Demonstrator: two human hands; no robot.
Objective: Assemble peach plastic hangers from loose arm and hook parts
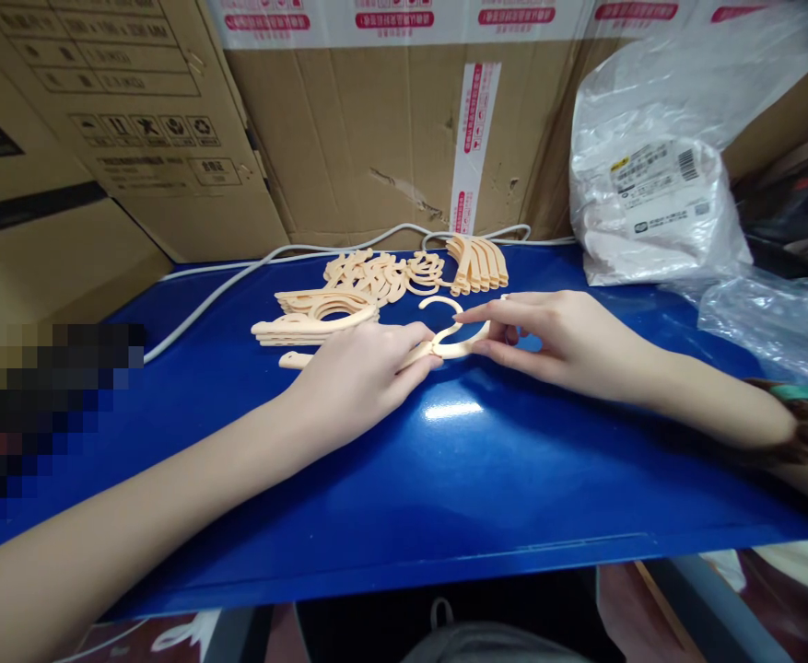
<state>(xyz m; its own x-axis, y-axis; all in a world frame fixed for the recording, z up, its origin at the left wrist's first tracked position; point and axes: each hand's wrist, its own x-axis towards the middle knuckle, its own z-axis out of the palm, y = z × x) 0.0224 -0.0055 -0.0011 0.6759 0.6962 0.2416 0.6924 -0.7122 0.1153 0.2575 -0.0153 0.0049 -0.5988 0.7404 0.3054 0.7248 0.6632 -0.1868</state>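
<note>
Hanger: cream plastic hanger with curved hook (453,351), midway along the glossy blue table (514,497), toward its far edge; likely light, stiff, smooth, hook snappable.
Grip: left hand (368,373) and right hand (556,343) pinch opposite arms; holding near the centre seems best.
Brown cardboard carton (147,97), far-left corner: "KG", handling symbols.
Clear plastic bag (617,106), far-right corner: white label (659,189), barcode; wording too small.

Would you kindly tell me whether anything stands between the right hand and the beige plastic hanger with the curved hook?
Nothing visible does: the right hand touches the beige plastic hanger directly, and the left hand grips its other side.
</note>
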